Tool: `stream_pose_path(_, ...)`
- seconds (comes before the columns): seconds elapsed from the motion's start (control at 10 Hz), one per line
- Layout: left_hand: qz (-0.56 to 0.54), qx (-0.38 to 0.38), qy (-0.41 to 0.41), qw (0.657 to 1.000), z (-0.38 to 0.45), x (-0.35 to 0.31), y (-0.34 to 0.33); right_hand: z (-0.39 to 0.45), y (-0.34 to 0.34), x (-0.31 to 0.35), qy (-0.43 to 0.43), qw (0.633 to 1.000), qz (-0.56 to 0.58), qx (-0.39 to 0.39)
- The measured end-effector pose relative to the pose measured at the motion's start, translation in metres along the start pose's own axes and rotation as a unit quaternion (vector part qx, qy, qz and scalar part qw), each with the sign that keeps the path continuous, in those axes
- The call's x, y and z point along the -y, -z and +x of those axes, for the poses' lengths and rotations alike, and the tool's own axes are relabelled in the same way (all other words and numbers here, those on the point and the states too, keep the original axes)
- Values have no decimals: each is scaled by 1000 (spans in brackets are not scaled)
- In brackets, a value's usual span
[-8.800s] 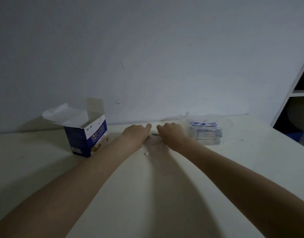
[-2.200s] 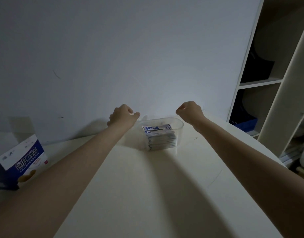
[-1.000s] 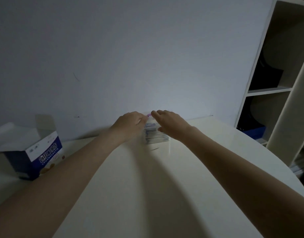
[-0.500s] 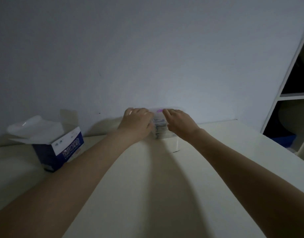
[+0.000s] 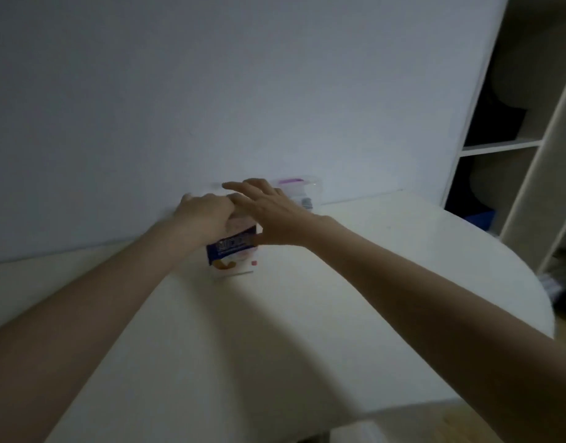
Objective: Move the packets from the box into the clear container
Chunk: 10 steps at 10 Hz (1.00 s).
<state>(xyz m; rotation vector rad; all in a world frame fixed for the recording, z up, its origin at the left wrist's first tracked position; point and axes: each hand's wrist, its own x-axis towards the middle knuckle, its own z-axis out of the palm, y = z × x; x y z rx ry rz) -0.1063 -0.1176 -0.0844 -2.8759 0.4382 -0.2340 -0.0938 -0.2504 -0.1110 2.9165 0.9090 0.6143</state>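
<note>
While the left hand (image 5: pixel 208 215) is curling over the top of the box (image 5: pixel 232 251) at the frame's centre, gripping it, the right hand (image 5: pixel 275 215) is lying beside it with fingers spread and fairly straight, its thumb touching the box's right edge. Half a second ago both hands were at the container (image 5: pixel 302 193); now they are at the box, which is upright and much nearer it than before. That suggests the packets are already transferred: some are showing dimly inside the container, right of centre against the wall. Bare table (image 5: pixel 403 266) is stretching rightward to its rounded edge, with shelves (image 5: pixel 511 145) standing beyond at the right of the frame.
</note>
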Motion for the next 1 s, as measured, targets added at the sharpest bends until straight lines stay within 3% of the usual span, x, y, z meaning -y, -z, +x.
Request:
stream_pose_path(0.1,-65,-61,-80,993,1,-44,9,-42,33,-9,-131,988,84,22)
stream_pose_path(0.2,-144,-143,-171,964,0,-118,19,-116,65,-43,-253,966,58,-1)
stream_pose_path(0.3,-257,-227,-274,898,-16,-202,42,-200,91,-85,-405,912,41,-51)
stream_pose_path(0.4,-326,-231,-359,843,-47,-283,61,-307,107,-116,-560,810,16,-176)
stream_pose_path(0.5,-255,-199,-469,822,-75,-352,57,-408,89,-122,-652,729,3,-206)
stream_pose_path(0.7,-186,-120,-559,799,-92,-428,20,-529,-12,-122,-775,632,12,25)
stream_pose_path(0.8,-195,-80,-565,798,-89,-435,13,-547,-27,-126,-758,644,-2,103)
stream_pose_path(0.9,-280,-77,-567,771,-86,-429,26,-527,4,-136,-728,683,43,-48)
stream_pose_path(1.0,-390,-113,-589,699,-98,-394,39,-497,68,-119,-637,667,230,-310)
